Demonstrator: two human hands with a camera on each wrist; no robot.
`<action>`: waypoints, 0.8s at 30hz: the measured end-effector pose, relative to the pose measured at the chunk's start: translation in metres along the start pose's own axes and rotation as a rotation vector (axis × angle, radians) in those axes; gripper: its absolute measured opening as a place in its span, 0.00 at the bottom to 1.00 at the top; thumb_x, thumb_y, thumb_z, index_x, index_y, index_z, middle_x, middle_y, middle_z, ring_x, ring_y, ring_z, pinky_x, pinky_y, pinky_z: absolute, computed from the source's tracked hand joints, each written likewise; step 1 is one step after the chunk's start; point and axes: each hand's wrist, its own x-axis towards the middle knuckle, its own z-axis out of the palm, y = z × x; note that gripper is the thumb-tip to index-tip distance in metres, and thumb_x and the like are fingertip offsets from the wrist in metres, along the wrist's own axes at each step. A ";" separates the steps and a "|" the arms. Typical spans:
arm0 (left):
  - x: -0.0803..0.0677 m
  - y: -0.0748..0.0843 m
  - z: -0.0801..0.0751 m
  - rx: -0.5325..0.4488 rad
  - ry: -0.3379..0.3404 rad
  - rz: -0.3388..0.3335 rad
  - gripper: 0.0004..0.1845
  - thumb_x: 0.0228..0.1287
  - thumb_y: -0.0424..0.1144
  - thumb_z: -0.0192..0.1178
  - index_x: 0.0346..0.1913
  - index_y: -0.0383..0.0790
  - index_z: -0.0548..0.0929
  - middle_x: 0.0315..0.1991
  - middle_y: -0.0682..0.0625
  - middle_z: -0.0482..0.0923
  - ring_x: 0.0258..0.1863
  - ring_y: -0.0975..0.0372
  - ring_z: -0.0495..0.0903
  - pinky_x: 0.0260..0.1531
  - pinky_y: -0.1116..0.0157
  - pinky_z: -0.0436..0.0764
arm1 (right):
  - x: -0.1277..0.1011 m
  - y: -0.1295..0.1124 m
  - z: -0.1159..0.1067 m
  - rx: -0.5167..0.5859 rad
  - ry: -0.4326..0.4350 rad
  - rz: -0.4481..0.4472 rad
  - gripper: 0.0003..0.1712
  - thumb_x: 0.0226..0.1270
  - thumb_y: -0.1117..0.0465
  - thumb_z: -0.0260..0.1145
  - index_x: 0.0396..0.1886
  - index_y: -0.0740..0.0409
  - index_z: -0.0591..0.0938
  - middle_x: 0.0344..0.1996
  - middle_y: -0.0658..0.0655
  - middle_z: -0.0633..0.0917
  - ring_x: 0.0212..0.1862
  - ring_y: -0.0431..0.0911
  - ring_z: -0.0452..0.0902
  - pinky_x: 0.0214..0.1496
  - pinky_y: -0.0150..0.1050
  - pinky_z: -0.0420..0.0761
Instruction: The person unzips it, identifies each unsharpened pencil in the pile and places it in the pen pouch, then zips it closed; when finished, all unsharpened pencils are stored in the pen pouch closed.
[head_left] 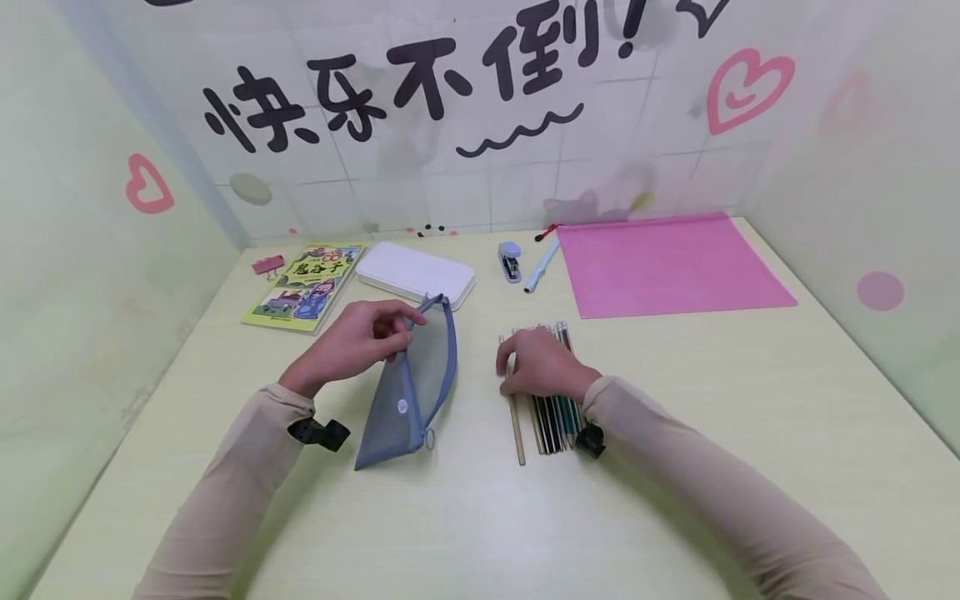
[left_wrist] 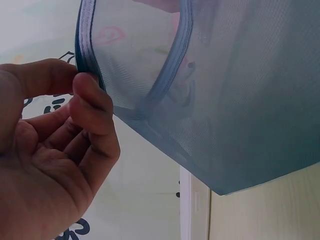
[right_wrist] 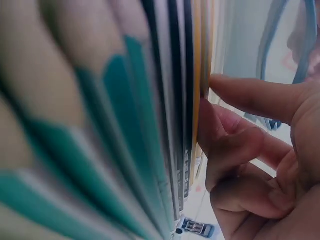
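My left hand (head_left: 358,340) pinches the zipped edge of a blue-grey mesh zip pouch (head_left: 388,417), holding it up with its mouth parted. In the left wrist view, thumb and forefinger grip the zip edge, and the see-through mesh pouch (left_wrist: 250,100) hangs beside the hand. To the right, my right hand (head_left: 543,362) pinches a gold-coloured pencil (head_left: 518,433) at the left side of a row of pencils (head_left: 551,427). The right wrist view has the green and dark pencils (right_wrist: 122,100) close up, with thumb and finger at the row's edge; the hand hides part of the row.
Behind the pouch lie a white case (head_left: 416,268), a yellow comic-style book (head_left: 303,287) and a pink binder clip (head_left: 268,264). A stapler (head_left: 510,261), a light-blue pen-like stick (head_left: 542,267) and a pink sheet-like folder (head_left: 675,267) lie towards the back right, near the wall.
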 end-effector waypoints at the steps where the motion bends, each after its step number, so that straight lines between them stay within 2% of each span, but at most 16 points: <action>1: 0.000 0.000 0.000 -0.003 -0.002 -0.003 0.14 0.68 0.31 0.55 0.54 0.41 0.83 0.32 0.45 0.79 0.26 0.56 0.78 0.30 0.64 0.83 | 0.000 -0.002 0.000 -0.007 0.000 0.006 0.07 0.51 0.61 0.77 0.30 0.53 0.88 0.31 0.53 0.85 0.26 0.41 0.77 0.35 0.34 0.75; 8: 0.002 0.001 -0.001 -0.022 -0.014 -0.017 0.15 0.68 0.31 0.56 0.55 0.41 0.82 0.32 0.44 0.79 0.27 0.58 0.78 0.34 0.59 0.86 | 0.003 -0.015 0.001 -0.070 0.009 0.065 0.05 0.48 0.67 0.74 0.27 0.54 0.87 0.33 0.53 0.85 0.32 0.45 0.75 0.30 0.32 0.74; 12: 0.003 0.001 -0.003 -0.021 -0.014 -0.009 0.14 0.68 0.32 0.55 0.55 0.40 0.82 0.32 0.44 0.79 0.27 0.58 0.78 0.33 0.60 0.85 | 0.006 -0.019 0.001 -0.061 0.017 0.093 0.06 0.49 0.71 0.70 0.25 0.56 0.87 0.31 0.53 0.86 0.28 0.44 0.76 0.26 0.31 0.74; 16: 0.002 0.001 -0.003 -0.021 -0.013 -0.012 0.14 0.69 0.32 0.56 0.55 0.40 0.82 0.33 0.44 0.79 0.27 0.58 0.78 0.34 0.59 0.86 | 0.008 -0.020 0.001 -0.044 0.023 0.114 0.07 0.49 0.71 0.69 0.26 0.56 0.89 0.31 0.53 0.87 0.28 0.44 0.77 0.27 0.31 0.74; 20: 0.000 0.000 -0.002 -0.023 -0.005 -0.023 0.14 0.69 0.32 0.56 0.55 0.40 0.82 0.33 0.44 0.79 0.28 0.58 0.78 0.34 0.60 0.86 | 0.008 -0.017 0.002 0.014 0.023 0.127 0.09 0.49 0.68 0.72 0.31 0.54 0.91 0.39 0.55 0.88 0.33 0.45 0.76 0.32 0.31 0.74; 24: 0.001 -0.001 0.002 -0.039 -0.003 -0.021 0.14 0.69 0.32 0.56 0.55 0.40 0.82 0.33 0.44 0.79 0.28 0.58 0.79 0.33 0.62 0.85 | 0.007 -0.011 -0.003 0.144 0.061 0.153 0.12 0.48 0.66 0.73 0.35 0.52 0.92 0.45 0.56 0.88 0.33 0.44 0.74 0.30 0.31 0.71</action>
